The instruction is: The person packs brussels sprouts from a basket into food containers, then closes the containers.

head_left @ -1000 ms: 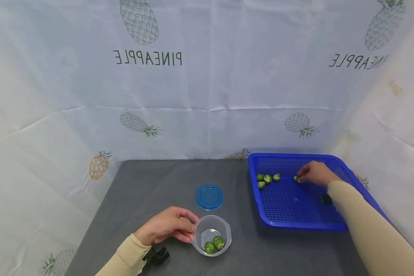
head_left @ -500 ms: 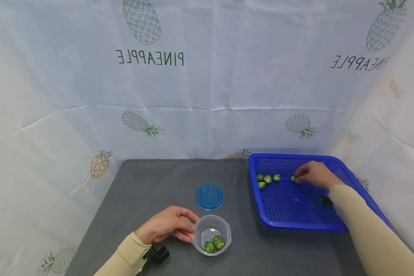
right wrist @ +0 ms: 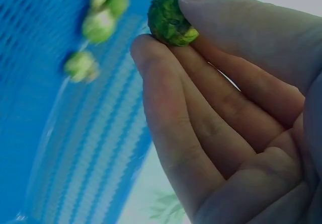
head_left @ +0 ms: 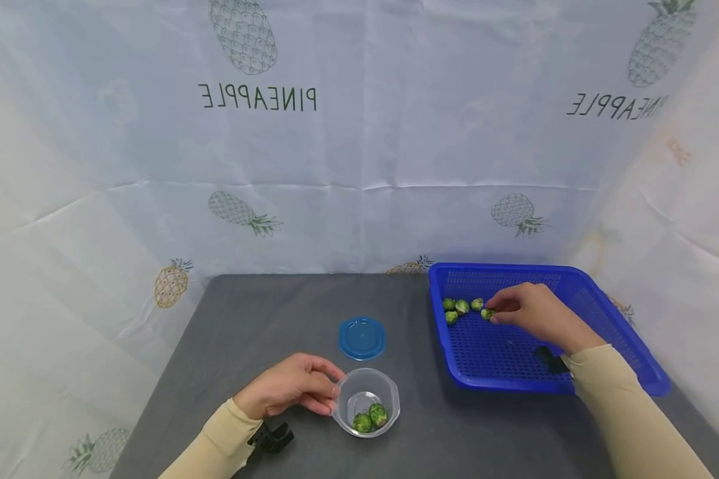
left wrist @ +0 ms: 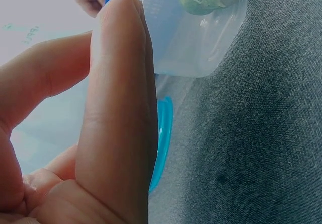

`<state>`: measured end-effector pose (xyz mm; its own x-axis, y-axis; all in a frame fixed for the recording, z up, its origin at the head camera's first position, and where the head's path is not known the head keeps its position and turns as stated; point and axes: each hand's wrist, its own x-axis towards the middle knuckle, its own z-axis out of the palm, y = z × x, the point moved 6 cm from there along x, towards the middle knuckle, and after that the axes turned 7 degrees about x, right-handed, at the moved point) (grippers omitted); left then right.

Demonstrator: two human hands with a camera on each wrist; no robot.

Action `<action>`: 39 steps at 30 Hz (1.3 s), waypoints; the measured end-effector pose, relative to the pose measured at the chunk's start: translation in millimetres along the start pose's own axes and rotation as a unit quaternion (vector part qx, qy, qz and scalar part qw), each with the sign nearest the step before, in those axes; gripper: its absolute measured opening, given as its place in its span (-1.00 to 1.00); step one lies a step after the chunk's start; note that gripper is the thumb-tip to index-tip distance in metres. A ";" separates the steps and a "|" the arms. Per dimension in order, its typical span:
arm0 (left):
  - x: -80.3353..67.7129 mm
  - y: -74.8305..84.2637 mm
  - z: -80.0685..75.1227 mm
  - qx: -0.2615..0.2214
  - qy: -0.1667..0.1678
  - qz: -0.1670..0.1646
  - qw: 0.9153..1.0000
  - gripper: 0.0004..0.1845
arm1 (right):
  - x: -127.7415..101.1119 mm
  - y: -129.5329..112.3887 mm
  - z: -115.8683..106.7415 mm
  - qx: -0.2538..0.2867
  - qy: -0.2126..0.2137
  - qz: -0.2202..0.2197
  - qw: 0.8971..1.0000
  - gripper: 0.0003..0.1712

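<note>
My right hand (head_left: pixel 533 314) pinches a Brussels sprout (right wrist: pixel 171 17) between thumb and fingertips, over the blue basket (head_left: pixel 515 386). Several more Brussels sprouts (head_left: pixel 462 307) lie in the basket's far left corner, just left of that hand. At the near middle of the table, my left hand (head_left: pixel 299 386) grips the rim of a clear plastic container (head_left: pixel 395 399) from its left side, with the thumb and fingers on the wall. Two Brussels sprouts (head_left: pixel 369 418) sit on the container's floor; only one shows clearly in the left wrist view.
Behind the container lies a round blue lid (head_left: pixel 362 338) on the dark grey table (head_left: pixel 263 319). White pineapple-print cloth (head_left: pixel 359 146) hangs behind and at both sides of the table. The basket has raised walls all round.
My right hand has moved left inside the basket with the pinched Brussels sprout, closer to the others. The left hand keeps its hold on the container.
</note>
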<state>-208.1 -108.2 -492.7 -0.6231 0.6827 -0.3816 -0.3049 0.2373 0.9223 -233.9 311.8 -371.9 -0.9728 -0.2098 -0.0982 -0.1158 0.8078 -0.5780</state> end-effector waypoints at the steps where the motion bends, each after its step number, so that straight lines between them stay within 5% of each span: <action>1: 0.0 -0.2 -0.7 0.001 0.001 -0.001 1.000 -0.54 | -1.0 -6.8 1.4 0.001 0.002 -0.003 1.000 -0.67; 10: 2.8 1.8 -5.3 0.004 0.003 0.005 1.000 -0.54 | 5.2 -73.5 23.6 0.039 0.017 -0.052 0.998 -0.75; 21: 9.2 5.6 -6.5 0.006 0.006 0.004 1.000 -0.56 | 18.8 -143.8 95.1 0.109 -0.049 -0.124 0.985 -0.77; 39: 2.8 0.1 -9.7 -0.006 0.004 0.005 1.000 -0.56 | 14.6 -176.0 164.4 0.117 -0.114 -0.184 0.969 -0.80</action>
<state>-216.9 -113.0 -494.2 -0.6325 0.6787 -0.3732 -0.3070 0.2227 0.9253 -194.8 75.9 -404.8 -0.8009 -0.5986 -0.0116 -0.3726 0.5135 -0.7730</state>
